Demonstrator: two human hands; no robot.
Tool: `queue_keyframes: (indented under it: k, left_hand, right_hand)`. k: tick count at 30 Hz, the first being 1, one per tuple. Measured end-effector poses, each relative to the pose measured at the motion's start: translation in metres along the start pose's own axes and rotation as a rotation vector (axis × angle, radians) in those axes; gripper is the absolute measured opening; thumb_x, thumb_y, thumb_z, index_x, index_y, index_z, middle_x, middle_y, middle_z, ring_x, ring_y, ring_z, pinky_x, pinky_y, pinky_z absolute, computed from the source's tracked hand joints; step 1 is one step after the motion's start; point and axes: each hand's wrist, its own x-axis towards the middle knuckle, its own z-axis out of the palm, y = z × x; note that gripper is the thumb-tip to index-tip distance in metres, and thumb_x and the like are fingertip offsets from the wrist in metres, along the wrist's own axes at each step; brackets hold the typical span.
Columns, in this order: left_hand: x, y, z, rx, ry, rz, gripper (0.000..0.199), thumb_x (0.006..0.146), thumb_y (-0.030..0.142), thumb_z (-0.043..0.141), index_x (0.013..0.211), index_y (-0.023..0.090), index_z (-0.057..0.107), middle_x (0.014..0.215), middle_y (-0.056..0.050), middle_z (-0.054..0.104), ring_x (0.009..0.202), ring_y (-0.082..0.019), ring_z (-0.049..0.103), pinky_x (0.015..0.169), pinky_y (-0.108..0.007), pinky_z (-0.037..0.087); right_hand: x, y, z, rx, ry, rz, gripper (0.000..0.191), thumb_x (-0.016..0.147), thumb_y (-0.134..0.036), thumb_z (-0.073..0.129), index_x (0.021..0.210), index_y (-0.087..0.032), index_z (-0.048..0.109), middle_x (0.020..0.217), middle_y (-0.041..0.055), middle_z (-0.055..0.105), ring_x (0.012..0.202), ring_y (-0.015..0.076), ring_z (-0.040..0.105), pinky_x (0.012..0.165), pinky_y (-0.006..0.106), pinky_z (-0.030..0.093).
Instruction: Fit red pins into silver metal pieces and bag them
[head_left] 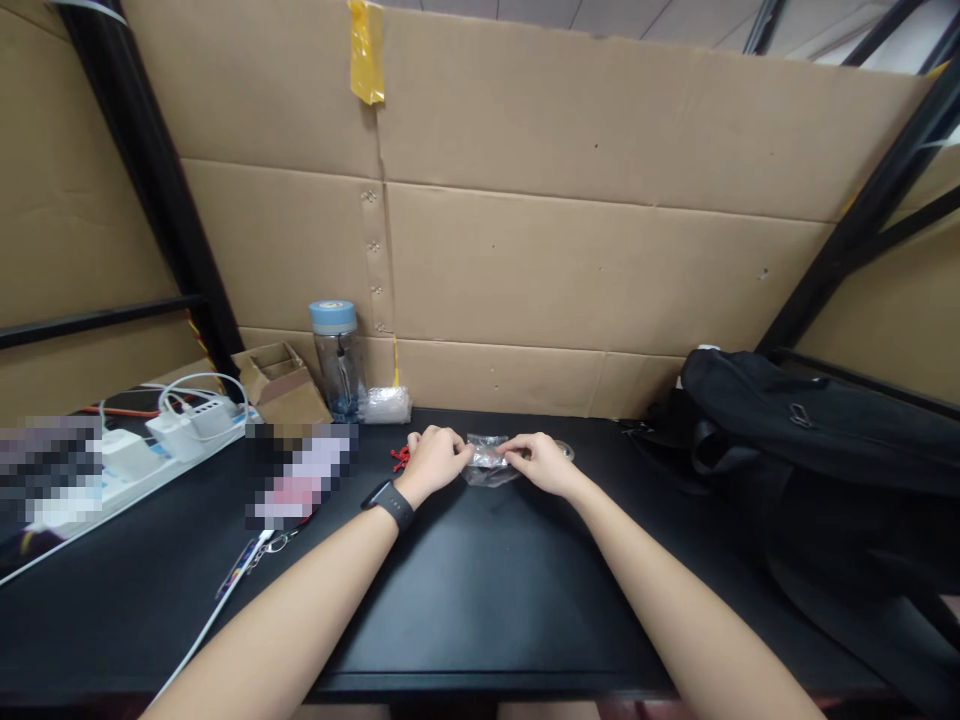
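Pinching a clear plastic packet [489, 472] at twelve o'clock on the black desk [480, 600], with left hand [438, 460] at its nine-o'clock edge and right hand [543, 463] at its three-o'clock side. Having red cord [401, 458] just past left hand toward nine and a blue-lidded bottle [335, 358] toward ten.

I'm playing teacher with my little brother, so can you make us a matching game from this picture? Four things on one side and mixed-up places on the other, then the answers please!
Things:
1. Clear plastic
2. Bottle
3. Backpack
4. Watch

Places:
A. Around the left wrist
B. Near the cardboard wall, under a blue lid
C. Between the left hand and the right hand
D. At the right side of the black table

Right pairs: 1-C, 2-B, 3-D, 4-A
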Motion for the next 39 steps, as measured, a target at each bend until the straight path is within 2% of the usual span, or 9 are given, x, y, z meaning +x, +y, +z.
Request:
queue_keyframes:
  k: [5, 8, 11, 17, 21, 25, 28, 32, 39]
  left_hand:
    - [-0.001, -0.006, 0.003, 0.026, 0.104, 0.132, 0.017, 0.09, 0.031, 0.056, 0.094, 0.025, 0.072, 0.106, -0.005, 0.073, 0.109, -0.027, 0.056, 0.09, -0.041, 0.032]
    - [0.001, -0.012, 0.002, -0.014, 0.019, 0.318, 0.043, 0.085, 0.01, 0.049, 0.115, 0.034, 0.068, 0.122, -0.001, 0.07, 0.12, -0.024, 0.051, 0.092, -0.04, 0.031]
    - [0.001, -0.014, 0.001, -0.02, -0.083, 0.396, 0.05, 0.08, 0.008, 0.05, 0.117, 0.037, 0.068, 0.122, 0.001, 0.07, 0.125, -0.026, 0.049, 0.095, -0.042, 0.029]
    - [-0.001, -0.007, -0.002, -0.033, -0.062, 0.336, 0.029, 0.096, 0.026, 0.048, 0.114, 0.032, 0.07, 0.115, -0.003, 0.073, 0.112, -0.024, 0.057, 0.092, -0.04, 0.029]
    - [0.0, 0.0, -0.01, -0.089, 0.003, 0.259, 0.032, 0.102, 0.034, 0.041, 0.115, 0.033, 0.07, 0.117, -0.002, 0.074, 0.11, -0.021, 0.061, 0.094, -0.039, 0.029]
    - [0.0, 0.006, -0.016, -0.155, 0.058, 0.156, 0.031, 0.102, 0.037, 0.042, 0.116, 0.031, 0.069, 0.118, -0.001, 0.074, 0.107, -0.021, 0.065, 0.096, -0.037, 0.031]
    - [-0.001, 0.007, -0.015, -0.168, 0.054, 0.138, 0.03, 0.101, 0.036, 0.043, 0.12, 0.031, 0.065, 0.114, -0.001, 0.075, 0.105, -0.021, 0.066, 0.098, -0.038, 0.033]
    - [-0.004, 0.005, -0.01, -0.031, 0.107, 0.2, 0.037, 0.095, 0.028, 0.051, 0.132, 0.03, 0.056, 0.137, -0.005, 0.062, 0.127, -0.025, 0.052, 0.1, -0.04, 0.034]
    - [-0.009, 0.006, 0.004, 0.08, -0.193, 0.464, 0.048, 0.102, 0.041, 0.039, 0.15, 0.035, 0.04, 0.159, -0.005, 0.039, 0.145, -0.028, 0.034, 0.11, -0.05, 0.029]
  right_hand:
    - [-0.001, 0.0, 0.006, -0.162, 0.009, -0.086, 0.03, 0.082, -0.012, 0.059, 0.103, -0.021, 0.078, 0.087, 0.0041, 0.067, 0.075, 0.0158, 0.06, 0.074, 0.028, 0.047]
    - [-0.004, 0.0, 0.007, -0.202, -0.009, -0.137, 0.033, 0.076, -0.015, 0.069, 0.108, -0.023, 0.076, 0.095, 0.0046, 0.061, 0.088, 0.0186, 0.06, 0.086, 0.031, 0.048]
    - [-0.004, 0.001, 0.009, -0.222, -0.007, -0.16, 0.034, 0.076, -0.019, 0.074, 0.11, -0.024, 0.074, 0.105, 0.0058, 0.06, 0.101, 0.0218, 0.057, 0.097, 0.036, 0.046]
    - [0.001, 0.003, 0.01, -0.221, 0.046, -0.161, 0.018, 0.092, -0.024, 0.06, 0.103, -0.022, 0.074, 0.102, 0.0069, 0.066, 0.098, 0.0217, 0.059, 0.093, 0.037, 0.046]
    - [0.004, -0.004, 0.008, -0.097, 0.173, -0.165, 0.029, 0.1, -0.032, 0.05, 0.092, -0.02, 0.074, 0.095, 0.0076, 0.07, 0.09, 0.0207, 0.063, 0.086, 0.035, 0.048]
    - [0.005, -0.007, 0.013, 0.179, 0.228, -0.021, 0.031, 0.092, -0.046, 0.06, 0.102, -0.019, 0.072, 0.097, 0.0077, 0.074, 0.081, 0.0205, 0.068, 0.07, 0.031, 0.052]
    - [0.007, -0.001, 0.019, 0.376, 0.201, 0.052, 0.037, 0.083, -0.047, 0.07, 0.102, -0.016, 0.069, 0.094, 0.0091, 0.076, 0.083, 0.0233, 0.072, 0.073, 0.033, 0.057]
    - [0.01, 0.009, 0.021, 0.402, 0.248, 0.133, 0.029, 0.08, -0.042, 0.072, 0.092, -0.016, 0.068, 0.084, 0.0089, 0.077, 0.08, 0.0242, 0.074, 0.075, 0.034, 0.058]
    - [0.012, 0.01, 0.021, 0.062, 0.323, 0.155, 0.035, 0.083, -0.022, 0.066, 0.118, -0.024, 0.06, 0.077, -0.001, 0.076, 0.073, 0.0173, 0.072, 0.074, 0.028, 0.052]
